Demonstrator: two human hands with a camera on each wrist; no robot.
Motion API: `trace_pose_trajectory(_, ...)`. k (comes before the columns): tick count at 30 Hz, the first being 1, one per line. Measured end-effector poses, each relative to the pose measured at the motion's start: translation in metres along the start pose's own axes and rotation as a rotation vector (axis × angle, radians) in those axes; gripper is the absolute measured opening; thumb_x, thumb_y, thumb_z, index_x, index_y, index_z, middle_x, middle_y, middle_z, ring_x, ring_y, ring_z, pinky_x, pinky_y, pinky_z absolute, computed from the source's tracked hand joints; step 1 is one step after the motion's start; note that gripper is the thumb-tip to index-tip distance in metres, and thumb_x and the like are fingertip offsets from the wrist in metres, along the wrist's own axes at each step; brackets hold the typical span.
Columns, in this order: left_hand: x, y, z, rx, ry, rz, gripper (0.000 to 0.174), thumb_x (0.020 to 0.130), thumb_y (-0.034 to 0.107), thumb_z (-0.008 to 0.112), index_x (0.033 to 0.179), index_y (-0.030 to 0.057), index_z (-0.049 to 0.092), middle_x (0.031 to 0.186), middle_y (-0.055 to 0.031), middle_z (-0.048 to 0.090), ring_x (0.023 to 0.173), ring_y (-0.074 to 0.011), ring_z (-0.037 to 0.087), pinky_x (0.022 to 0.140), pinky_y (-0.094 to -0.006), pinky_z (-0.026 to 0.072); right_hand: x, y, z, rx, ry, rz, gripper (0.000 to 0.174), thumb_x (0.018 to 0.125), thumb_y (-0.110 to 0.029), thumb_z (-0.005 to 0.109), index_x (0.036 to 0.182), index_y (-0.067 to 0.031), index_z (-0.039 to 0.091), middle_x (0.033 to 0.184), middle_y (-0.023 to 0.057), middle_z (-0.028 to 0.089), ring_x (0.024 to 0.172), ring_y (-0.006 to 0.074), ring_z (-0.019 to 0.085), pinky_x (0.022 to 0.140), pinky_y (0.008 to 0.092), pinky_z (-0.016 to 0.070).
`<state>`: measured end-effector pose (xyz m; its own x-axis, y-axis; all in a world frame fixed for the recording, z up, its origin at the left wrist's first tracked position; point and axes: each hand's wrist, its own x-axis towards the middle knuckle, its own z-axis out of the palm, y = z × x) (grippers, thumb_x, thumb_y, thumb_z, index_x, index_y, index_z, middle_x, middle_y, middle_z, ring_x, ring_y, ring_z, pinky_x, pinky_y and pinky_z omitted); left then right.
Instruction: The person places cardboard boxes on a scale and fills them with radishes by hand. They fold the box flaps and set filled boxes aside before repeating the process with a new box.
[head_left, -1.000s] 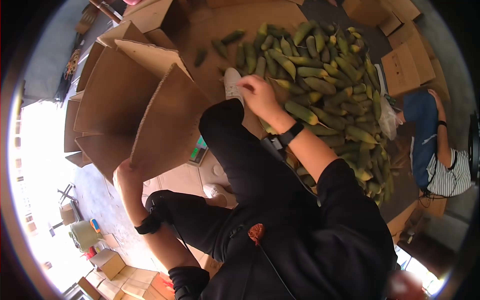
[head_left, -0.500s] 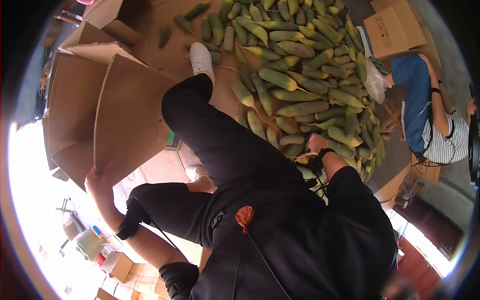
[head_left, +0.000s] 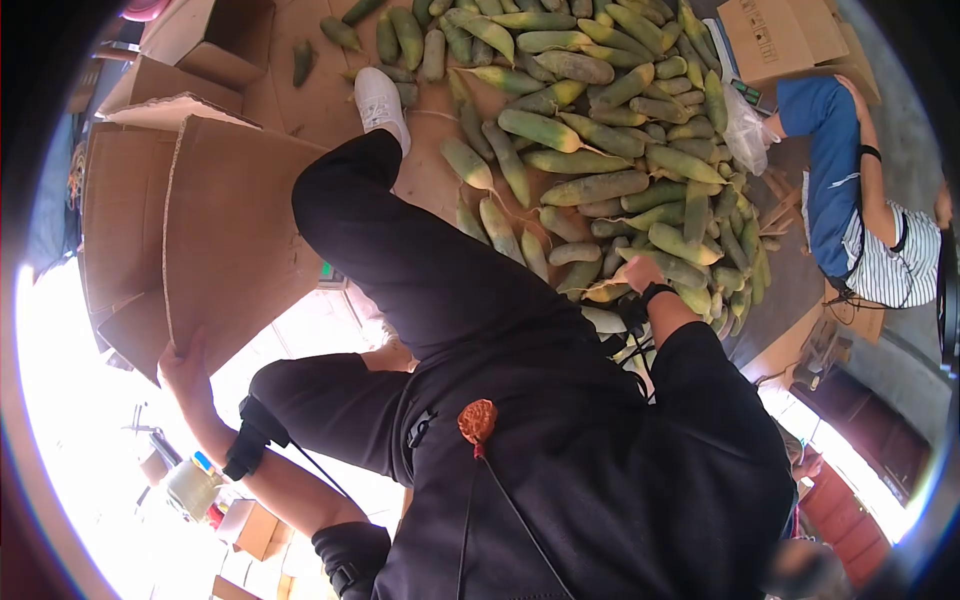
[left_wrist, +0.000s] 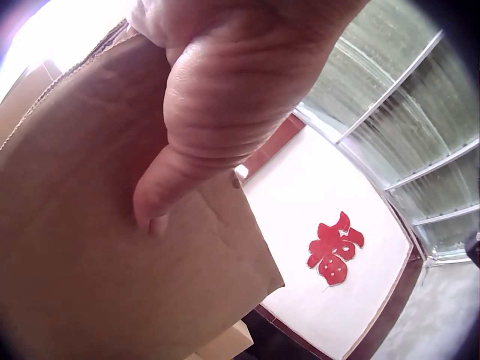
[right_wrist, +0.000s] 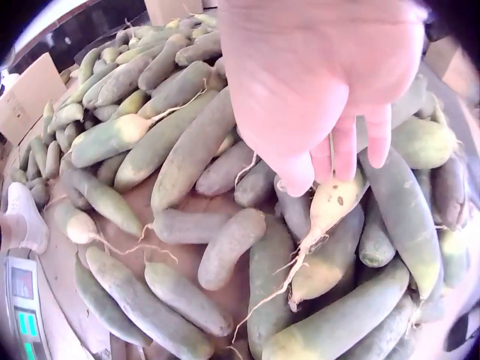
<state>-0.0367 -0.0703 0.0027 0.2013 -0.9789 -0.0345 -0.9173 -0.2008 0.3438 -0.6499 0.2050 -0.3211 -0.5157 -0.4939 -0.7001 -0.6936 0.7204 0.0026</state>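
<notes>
A pale-tipped radish (right_wrist: 330,206), its thin root trailing, lies in a heap (head_left: 595,187) of green radishes beneath a person's right hand (right_wrist: 326,90); the fingertips touch it, but whether they grip cannot be told. The left hand (head_left: 188,375) pinches the flap (head_left: 235,220) of a carton (head_left: 125,200), apparently to steady it near the knee. Brown cardboard (head_left: 430,165) underlies the heap, perhaps keeping it off the floor (head_left: 765,315) and within reach.
</notes>
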Motion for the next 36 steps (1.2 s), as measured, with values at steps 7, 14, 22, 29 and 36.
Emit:
trace_pose_trajectory(7, 0.004, -0.008, 0.002, -0.053, -0.021, -0.052, 0.026, 0.075, 0.021, 0.067, 0.092, 0.0004, 0.067, 0.061, 0.0019, 0.052, 0.057, -0.0069, 0.043, 0.055, -0.0247, 0.0363, -0.035, 0.040, -0.069, 0.064, 0.231, 0.549, 0.043, 0.078, -0.016, 0.054, 0.119, -0.0089, 0.050, 0.120, 0.0205, 0.051, 0.110, 0.0383, 0.050, 0.090, 0.0452, 0.0438)
trace_pose_trajectory(14, 0.000, -0.002, 0.001, 0.022, 0.035, -0.082, 0.030, 0.075, 0.025, 0.066, 0.090, -0.0012, 0.065, 0.057, -0.0009, 0.048, 0.056, -0.0083, 0.040, 0.054, -0.0258, 0.0356, -0.032, 0.073, -0.068, 0.019, 0.027, 0.443, 0.091, 0.061, -0.012, 0.074, 0.137, -0.0120, 0.024, 0.144, 0.0152, 0.023, 0.128, 0.0369, 0.030, 0.103, 0.0427, 0.0340)
trace_pose_trajectory(22, -0.005, 0.007, 0.003, -0.022, 0.035, -0.060, 0.027, 0.073, 0.023, 0.066, 0.082, -0.0022, 0.064, 0.054, -0.0014, 0.045, 0.053, -0.0096, 0.039, 0.052, -0.0278, 0.0354, -0.028, 0.087, -0.036, -0.084, -0.082, 0.453, 0.087, 0.057, -0.029, 0.081, 0.129, -0.0061, 0.037, 0.123, 0.0195, 0.050, 0.118, 0.0337, 0.046, 0.097, 0.0430, 0.0390)
trace_pose_trajectory(29, -0.009, 0.018, 0.000, 0.024, 0.030, -0.047, 0.024, 0.074, 0.016, 0.063, 0.089, -0.0015, 0.065, 0.058, -0.0077, 0.054, 0.054, -0.0119, 0.047, 0.054, -0.0298, 0.0396, -0.022, 0.063, -0.019, 0.076, -0.056, 0.260, 0.073, 0.058, -0.035, 0.078, 0.113, 0.0029, 0.049, 0.115, 0.0227, 0.054, 0.111, 0.0359, 0.051, 0.094, 0.0428, 0.0410)
trace_pose_trajectory(36, -0.010, 0.013, 0.003, -0.051, 0.022, -0.067, 0.026, 0.072, 0.018, 0.064, 0.091, -0.0006, 0.065, 0.067, -0.0113, 0.063, 0.060, -0.0167, 0.060, 0.060, -0.0299, 0.0451, -0.023, 0.003, -0.024, 1.128, -0.419, 0.381, 0.033, 0.073, -0.033, 0.071, 0.087, -0.0072, 0.056, 0.065, 0.0073, 0.058, 0.051, 0.0205, 0.057, 0.047, 0.0333, 0.0447)
